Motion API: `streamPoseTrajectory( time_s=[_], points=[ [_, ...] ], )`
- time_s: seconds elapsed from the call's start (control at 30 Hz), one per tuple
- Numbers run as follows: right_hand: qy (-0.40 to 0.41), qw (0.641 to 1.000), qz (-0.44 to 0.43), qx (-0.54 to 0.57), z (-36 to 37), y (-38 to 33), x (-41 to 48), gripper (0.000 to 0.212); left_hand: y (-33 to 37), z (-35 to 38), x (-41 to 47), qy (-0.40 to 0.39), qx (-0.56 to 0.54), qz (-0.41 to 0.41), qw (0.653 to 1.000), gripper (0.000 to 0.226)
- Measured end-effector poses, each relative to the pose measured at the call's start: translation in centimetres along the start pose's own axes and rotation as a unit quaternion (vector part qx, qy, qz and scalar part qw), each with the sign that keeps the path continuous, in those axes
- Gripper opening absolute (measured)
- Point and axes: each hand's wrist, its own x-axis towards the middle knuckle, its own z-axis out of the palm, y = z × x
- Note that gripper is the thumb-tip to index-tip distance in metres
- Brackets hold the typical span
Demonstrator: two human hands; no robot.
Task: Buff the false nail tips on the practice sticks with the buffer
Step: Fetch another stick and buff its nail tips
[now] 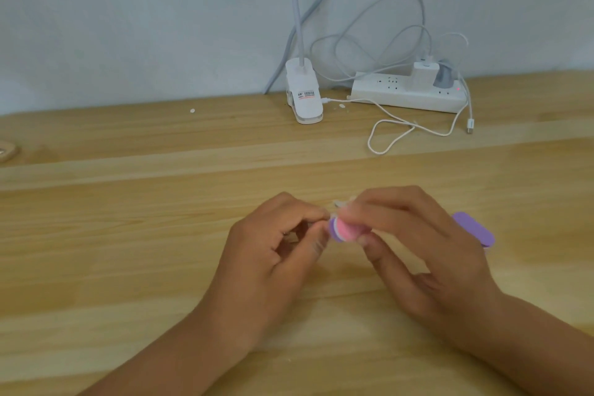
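A person's left hand (pixel 279 244) pinched a small item between thumb and forefinger, hidden by the fingers and probably a practice stick carrying its false nail tip. The right hand (pixel 427 254) curled round a purple-and-pink buffer (pixel 345 231) and held it just above the wooden worktop (pixel 128 267). The buffer's pink end met the left fingertips, and its purple tail stuck out past the right knuckles.

The buffer looked light and foam-cored, slightly springy, with gritty faces. It would be best gripped along its edges at mid-length. The tip, likely thin slick plastic, would flex or pop off, so the stick is best held close beneath it.

Farther back stood a white lamp clip (pixel 303 96) whose red-and-black label was too small to read. Beside it lay a power strip (pixel 408 93) with a charger (pixel 424 75) and a looping white cable (pixel 395 132).
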Motion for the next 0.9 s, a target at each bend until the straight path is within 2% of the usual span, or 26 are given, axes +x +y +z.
streamPoseTrajectory(
  time_s=[0.1, 0.27, 0.4, 0.53, 0.63, 0.7, 0.77, 0.9],
  points=[
    [-0.021, 0.999, -0.010, -0.022, 0.03, 0.37, 0.09, 0.032, 0.22, 0.06, 0.00, 0.016, 0.032, 0.013, 0.999, 0.011],
    [-0.027, 0.999, -0.035, -0.009, 0.38, 0.06, -0.04, 0.026, 0.62, -0.05, 0.11, 0.007, 0.071, 0.036, 0.997, 0.012],
    [-0.014, 1.000, -0.013, -0.018, 0.09, 0.41, 0.24, 0.030, 0.65, -0.09, 0.17, 0.017, 0.068, 0.037, 0.997, 0.009],
    [-0.034, 0.998, -0.045, -0.012, 0.33, 0.18, 0.11, 0.030, 0.69, -0.12, 0.14, 0.005, 0.074, 0.046, 0.996, 0.010],
    [-0.022, 1.000, -0.010, -0.016, -0.07, 0.55, 0.27, 0.030, 0.59, -0.12, 0.15, 0.013, 0.065, 0.038, 0.997, 0.013],
    [-0.029, 0.999, -0.028, -0.007, 0.51, -0.04, -0.05, 0.030, 0.59, -0.22, 0.12, 0.000, 0.056, 0.048, 0.997, 0.006],
    [-0.037, 0.998, -0.051, -0.012, 0.79, -0.29, -0.14, 0.029, 0.72, -0.21, 0.09, -0.002, 0.053, 0.050, 0.997, 0.012],
    [-0.020, 0.999, -0.015, -0.027, -0.04, 0.47, 0.33, 0.027, 0.66, -0.16, 0.19, 0.013, 0.046, 0.033, 0.998, 0.010]
  ],
)
